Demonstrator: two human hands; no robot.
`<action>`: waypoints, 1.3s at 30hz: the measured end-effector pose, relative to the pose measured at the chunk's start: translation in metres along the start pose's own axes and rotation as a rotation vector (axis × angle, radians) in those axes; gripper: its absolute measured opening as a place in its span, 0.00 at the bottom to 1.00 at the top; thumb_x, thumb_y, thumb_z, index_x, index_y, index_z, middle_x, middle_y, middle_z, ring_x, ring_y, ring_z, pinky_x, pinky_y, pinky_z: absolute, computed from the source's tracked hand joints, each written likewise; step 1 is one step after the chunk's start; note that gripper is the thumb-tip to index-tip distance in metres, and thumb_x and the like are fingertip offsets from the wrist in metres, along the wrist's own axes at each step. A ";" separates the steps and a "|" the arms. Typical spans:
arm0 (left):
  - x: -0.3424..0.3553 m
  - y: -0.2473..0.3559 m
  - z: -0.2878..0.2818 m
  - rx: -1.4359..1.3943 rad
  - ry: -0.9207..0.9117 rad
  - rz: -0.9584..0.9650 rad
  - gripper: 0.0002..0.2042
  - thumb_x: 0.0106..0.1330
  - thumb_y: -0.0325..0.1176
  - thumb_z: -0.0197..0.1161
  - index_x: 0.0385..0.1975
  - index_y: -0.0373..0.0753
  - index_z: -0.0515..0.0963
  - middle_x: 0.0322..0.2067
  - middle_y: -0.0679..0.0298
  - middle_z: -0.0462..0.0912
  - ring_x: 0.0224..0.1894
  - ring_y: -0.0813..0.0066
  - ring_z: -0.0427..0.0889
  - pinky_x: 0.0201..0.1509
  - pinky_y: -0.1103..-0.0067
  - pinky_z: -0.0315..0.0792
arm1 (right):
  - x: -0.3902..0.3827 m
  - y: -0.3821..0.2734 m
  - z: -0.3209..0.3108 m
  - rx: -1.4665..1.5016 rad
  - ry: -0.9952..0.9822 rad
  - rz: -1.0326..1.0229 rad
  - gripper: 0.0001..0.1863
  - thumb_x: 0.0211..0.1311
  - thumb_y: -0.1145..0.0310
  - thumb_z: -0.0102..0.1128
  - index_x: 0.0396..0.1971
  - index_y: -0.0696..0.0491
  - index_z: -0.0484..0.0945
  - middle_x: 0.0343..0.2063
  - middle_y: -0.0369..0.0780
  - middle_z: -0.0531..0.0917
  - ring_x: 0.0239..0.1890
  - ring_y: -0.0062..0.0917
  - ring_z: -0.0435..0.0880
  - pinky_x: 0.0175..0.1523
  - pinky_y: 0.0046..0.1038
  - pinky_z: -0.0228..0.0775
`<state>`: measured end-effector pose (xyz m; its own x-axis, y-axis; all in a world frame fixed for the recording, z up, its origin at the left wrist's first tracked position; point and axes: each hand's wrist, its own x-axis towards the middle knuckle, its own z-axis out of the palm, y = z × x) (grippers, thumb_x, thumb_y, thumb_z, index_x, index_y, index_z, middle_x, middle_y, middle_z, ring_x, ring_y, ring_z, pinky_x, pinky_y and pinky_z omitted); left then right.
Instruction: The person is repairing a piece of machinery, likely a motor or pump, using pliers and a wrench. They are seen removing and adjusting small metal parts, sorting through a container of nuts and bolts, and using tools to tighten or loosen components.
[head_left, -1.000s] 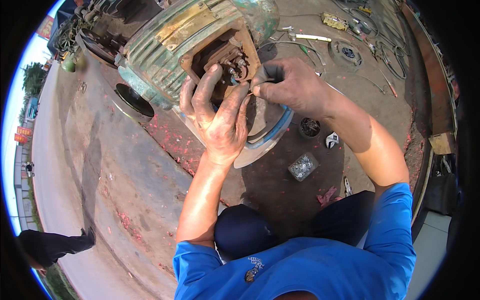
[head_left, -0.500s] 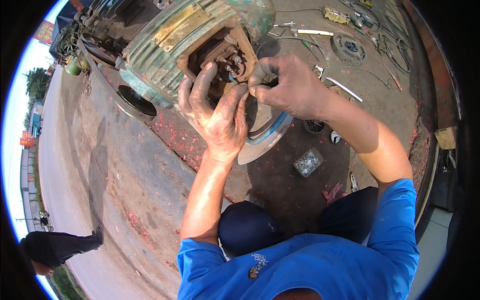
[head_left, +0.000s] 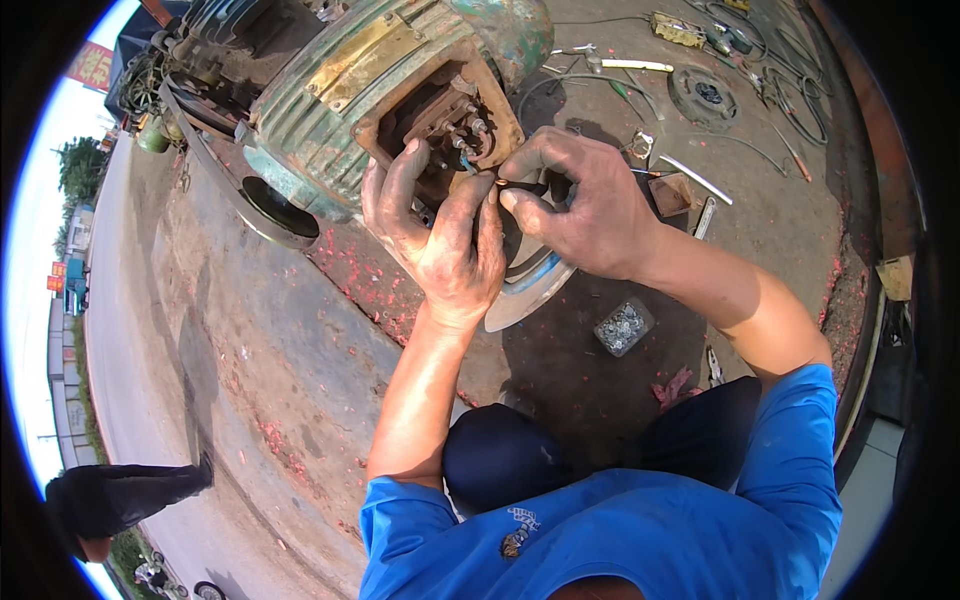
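Observation:
A worn green electric motor (head_left: 330, 110) lies in front of me, its square terminal box (head_left: 370, 125) uncovered. Inside are rusty terminal posts and a short blue wire (head_left: 466, 160). At the box's near right corner, my right hand (head_left: 590, 205) pinches a black cable (head_left: 525, 187) between thumb and forefinger; a coppery tip shows at its end. My left hand (head_left: 440, 240) has thumb and forefinger pressed together right beside that tip, its other fingers raised against the box. What the left fingertips hold is too small to make out.
A clear tub of small metal hardware (head_left: 623, 328) stands on the ground below my right forearm. Pliers (head_left: 714, 367), a hammer (head_left: 635, 65), a round metal plate (head_left: 700, 97) and coiled cables (head_left: 800, 95) lie to the right. A person's dark-clad leg (head_left: 130, 495) shows at lower left.
My right hand has turned and lowered slightly, and the black cable with its coppery tip now shows between its fingers. My left hand has barely shifted. The view has moved a little.

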<state>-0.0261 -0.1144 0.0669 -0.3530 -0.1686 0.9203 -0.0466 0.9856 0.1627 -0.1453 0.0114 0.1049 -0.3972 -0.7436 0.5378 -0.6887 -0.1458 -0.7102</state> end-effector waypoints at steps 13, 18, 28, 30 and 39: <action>-0.004 -0.004 0.004 0.035 -0.008 0.024 0.09 0.51 0.29 0.71 0.32 0.47 0.84 0.59 0.56 0.69 0.64 0.53 0.61 0.68 0.57 0.52 | 0.012 0.005 0.000 0.541 -0.225 0.561 0.07 0.55 0.67 0.62 0.27 0.55 0.76 0.20 0.32 0.74 0.22 0.18 0.72 0.28 0.27 0.65; -0.001 0.002 0.002 0.046 -0.020 0.022 0.08 0.51 0.28 0.70 0.31 0.45 0.83 0.58 0.55 0.69 0.63 0.55 0.62 0.69 0.57 0.50 | 0.005 0.014 0.009 -0.148 0.049 -0.236 0.07 0.50 0.73 0.61 0.27 0.57 0.74 0.21 0.40 0.75 0.23 0.32 0.77 0.31 0.35 0.71; 0.004 0.007 -0.007 -0.024 -0.045 -0.041 0.09 0.55 0.29 0.69 0.37 0.41 0.82 0.57 0.51 0.70 0.61 0.52 0.67 0.69 0.55 0.52 | 0.005 0.013 0.010 -0.109 0.080 -0.183 0.07 0.51 0.70 0.63 0.28 0.57 0.76 0.23 0.42 0.78 0.25 0.29 0.79 0.31 0.30 0.71; -0.001 0.005 -0.007 -0.104 0.006 -0.119 0.10 0.56 0.29 0.69 0.38 0.41 0.83 0.56 0.51 0.71 0.61 0.50 0.67 0.68 0.55 0.55 | 0.006 -0.008 0.003 0.168 -0.043 0.275 0.09 0.54 0.68 0.63 0.27 0.58 0.78 0.21 0.40 0.79 0.24 0.22 0.77 0.31 0.26 0.69; -0.004 0.003 -0.002 -0.013 0.015 0.006 0.12 0.52 0.30 0.70 0.38 0.46 0.84 0.58 0.49 0.70 0.62 0.50 0.65 0.67 0.55 0.55 | 0.005 -0.007 0.005 0.483 -0.054 0.493 0.12 0.57 0.65 0.61 0.27 0.61 0.79 0.20 0.36 0.79 0.24 0.16 0.74 0.31 0.22 0.67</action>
<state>-0.0230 -0.1110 0.0647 -0.3387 -0.1629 0.9267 -0.0319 0.9863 0.1617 -0.1391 0.0055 0.1101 -0.5555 -0.8271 0.0858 -0.0832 -0.0473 -0.9954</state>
